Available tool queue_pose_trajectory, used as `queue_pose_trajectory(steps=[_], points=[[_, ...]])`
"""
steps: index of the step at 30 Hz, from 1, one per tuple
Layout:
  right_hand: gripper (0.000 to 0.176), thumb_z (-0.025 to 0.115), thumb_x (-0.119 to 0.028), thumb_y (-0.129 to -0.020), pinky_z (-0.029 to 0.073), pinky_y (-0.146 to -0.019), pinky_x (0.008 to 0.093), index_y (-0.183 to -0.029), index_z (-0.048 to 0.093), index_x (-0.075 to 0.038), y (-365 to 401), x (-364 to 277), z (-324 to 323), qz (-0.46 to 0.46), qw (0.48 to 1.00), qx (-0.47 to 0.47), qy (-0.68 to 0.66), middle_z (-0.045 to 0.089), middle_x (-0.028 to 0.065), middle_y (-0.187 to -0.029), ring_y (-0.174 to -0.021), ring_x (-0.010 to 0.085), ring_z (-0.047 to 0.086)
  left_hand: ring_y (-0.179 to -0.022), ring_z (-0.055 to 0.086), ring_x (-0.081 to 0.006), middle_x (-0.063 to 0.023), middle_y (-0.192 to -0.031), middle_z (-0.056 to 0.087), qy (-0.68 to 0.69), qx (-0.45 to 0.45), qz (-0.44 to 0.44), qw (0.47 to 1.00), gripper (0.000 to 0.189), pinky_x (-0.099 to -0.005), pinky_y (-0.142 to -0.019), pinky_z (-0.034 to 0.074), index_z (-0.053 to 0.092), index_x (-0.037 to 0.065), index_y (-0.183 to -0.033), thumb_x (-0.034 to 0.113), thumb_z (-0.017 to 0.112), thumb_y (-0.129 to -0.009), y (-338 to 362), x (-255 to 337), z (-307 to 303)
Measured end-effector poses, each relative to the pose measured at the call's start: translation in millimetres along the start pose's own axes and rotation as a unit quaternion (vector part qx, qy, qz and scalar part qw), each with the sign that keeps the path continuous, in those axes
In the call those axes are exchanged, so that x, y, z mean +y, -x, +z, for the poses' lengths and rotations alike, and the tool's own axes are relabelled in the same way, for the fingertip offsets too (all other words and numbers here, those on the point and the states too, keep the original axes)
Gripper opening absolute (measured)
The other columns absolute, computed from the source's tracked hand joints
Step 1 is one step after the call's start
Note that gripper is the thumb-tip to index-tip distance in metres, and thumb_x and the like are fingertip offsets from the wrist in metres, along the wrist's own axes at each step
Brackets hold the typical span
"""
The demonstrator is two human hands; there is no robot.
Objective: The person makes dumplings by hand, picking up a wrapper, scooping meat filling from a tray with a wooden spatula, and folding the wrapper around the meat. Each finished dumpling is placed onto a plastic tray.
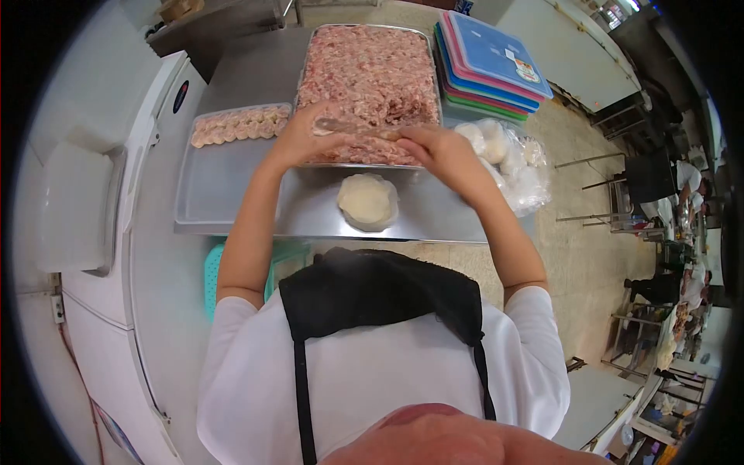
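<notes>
My left hand [308,138] is closed around a small pale piece that looks like a dumpling wrapper, mostly hidden by the fingers. My right hand [440,151] grips one end of a thin flat spatula [364,128], whose other end reaches my left hand. Both hands are over the near edge of a big metal tray [364,165] heaped with ground meat [368,70], which has a hollow dug near its right side. In front of the tray, a stack of round dough wrappers [367,201] lies on the steel table [302,205].
Rows of shaped dumplings [240,126] fill the far end of a plastic tray [225,186] at left. Colored lids [496,54] are stacked at back right, with bagged wrappers [504,163] nearer. A white freezer [155,232] stands left; other people [688,186] work far right.
</notes>
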State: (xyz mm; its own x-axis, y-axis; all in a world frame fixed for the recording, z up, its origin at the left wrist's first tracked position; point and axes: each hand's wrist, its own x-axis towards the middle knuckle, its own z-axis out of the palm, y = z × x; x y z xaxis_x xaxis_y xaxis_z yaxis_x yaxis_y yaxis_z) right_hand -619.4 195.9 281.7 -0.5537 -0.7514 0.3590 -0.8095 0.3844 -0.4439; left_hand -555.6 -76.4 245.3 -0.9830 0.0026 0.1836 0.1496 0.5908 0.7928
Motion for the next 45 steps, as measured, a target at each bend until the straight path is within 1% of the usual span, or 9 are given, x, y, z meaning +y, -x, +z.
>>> queue_pose_trajectory(steps=[12,18,21,27,33,39,42,43,45], points=[[0.027,0.056,-0.028,-0.094,0.049,-0.074,0.0404,-0.111,0.063,-0.008,-22,-37,70,0.051,0.994,-0.034,-0.091,0.067,0.0161,-0.096,-0.088,0.0348,0.064,-0.105,0.061,-0.0286,-0.0181,-0.114,0.064,-0.046,0.074,-0.068,0.994,0.067,-0.0354,-0.093,0.045,0.057,0.002,-0.122,0.033,0.082,-0.068,40,-71,-59],[0.032,0.057,-0.025,-0.095,0.046,-0.061,0.0262,-0.118,0.063,-0.004,18,-17,66,0.291,0.932,0.016,-0.216,0.064,0.0019,-0.080,-0.068,0.0109,0.057,-0.109,0.059,-0.0315,-0.0200,-0.111,0.063,-0.118,0.042,-0.166,0.978,0.060,-0.0373,-0.094,0.045,0.057,0.002,-0.120,0.029,0.079,-0.070,63,-144,-98],[0.030,0.056,-0.025,-0.096,0.036,-0.050,0.0189,-0.115,0.064,-0.003,44,-9,70,0.368,0.873,0.062,-0.313,0.052,-0.0038,-0.069,-0.056,0.0032,0.044,-0.111,0.057,-0.0326,-0.0198,-0.117,0.060,-0.161,0.108,-0.044,0.980,0.058,-0.0392,-0.094,0.045,0.055,0.004,-0.121,0.027,0.076,-0.073,63,-224,-69],[0.028,0.055,-0.026,-0.097,0.029,-0.045,0.0177,-0.112,0.065,-0.004,64,-20,72,0.394,0.844,0.088,-0.352,0.045,-0.0061,-0.064,-0.050,0.0016,0.038,-0.118,0.053,-0.0346,-0.0187,-0.135,0.049,-0.108,0.038,-0.155,0.981,0.068,-0.0403,-0.096,0.045,0.044,0.004,-0.133,0.022,0.074,-0.075,50,-162,-48],[0.028,0.055,-0.026,-0.097,0.028,-0.045,0.0173,-0.111,0.066,-0.004,68,-24,67,0.394,0.847,0.091,-0.344,0.045,-0.0062,-0.064,-0.051,0.0013,0.038,-0.124,0.048,-0.0342,-0.0192,-0.136,0.048,-0.162,0.082,-0.059,0.982,0.071,-0.0406,-0.100,0.043,0.037,0.007,-0.140,0.013,0.071,-0.077,37,-182,-14],[0.030,0.056,-0.027,-0.096,0.042,-0.057,0.0263,-0.110,0.066,-0.002,59,-6,64,0.343,0.906,0.058,-0.242,0.055,-0.0009,-0.069,-0.062,0.0108,0.051,-0.124,0.048,-0.0341,-0.0189,-0.135,0.049,-0.108,0.032,-0.065,0.992,0.071,-0.0408,-0.099,0.043,0.034,0.008,-0.142,0.004,0.065,-0.078,35,-168,-18],[0.030,0.056,-0.028,-0.095,0.047,-0.066,0.0340,-0.111,0.065,-0.004,47,24,43,0.318,0.942,-0.028,-0.099,0.065,0.0106,-0.078,-0.071,0.0223,0.061,-0.129,0.044,-0.0333,-0.0190,-0.139,0.046,-0.020,-0.032,-0.165,0.986,0.072,-0.0398,-0.104,0.038,0.031,0.008,-0.144,-0.003,0.058,-0.078,41,-164,-23],[0.031,0.055,-0.031,-0.093,0.050,-0.068,0.0385,-0.107,0.067,-0.006,48,44,44,0.196,0.980,0.033,0.024,0.066,0.0196,-0.085,-0.078,0.0309,0.065,-0.130,0.042,-0.0333,-0.0191,-0.140,0.044,-0.044,-0.012,-0.139,0.989,0.073,-0.0394,-0.106,0.036,0.030,0.008,-0.145,-0.004,0.056,-0.078,42,-171,-19],[0.031,0.055,-0.033,-0.092,0.050,-0.067,0.0423,-0.100,0.068,-0.007,32,79,23,0.192,0.971,-0.017,0.142,0.066,0.0182,-0.084,-0.080,0.0334,0.065,-0.134,0.039,-0.0332,-0.0194,-0.143,0.042,-0.091,0.028,-0.086,0.992,0.074,-0.0388,-0.110,0.032,0.029,0.008,-0.146,-0.007,0.053,-0.078,46,-188,-8]])
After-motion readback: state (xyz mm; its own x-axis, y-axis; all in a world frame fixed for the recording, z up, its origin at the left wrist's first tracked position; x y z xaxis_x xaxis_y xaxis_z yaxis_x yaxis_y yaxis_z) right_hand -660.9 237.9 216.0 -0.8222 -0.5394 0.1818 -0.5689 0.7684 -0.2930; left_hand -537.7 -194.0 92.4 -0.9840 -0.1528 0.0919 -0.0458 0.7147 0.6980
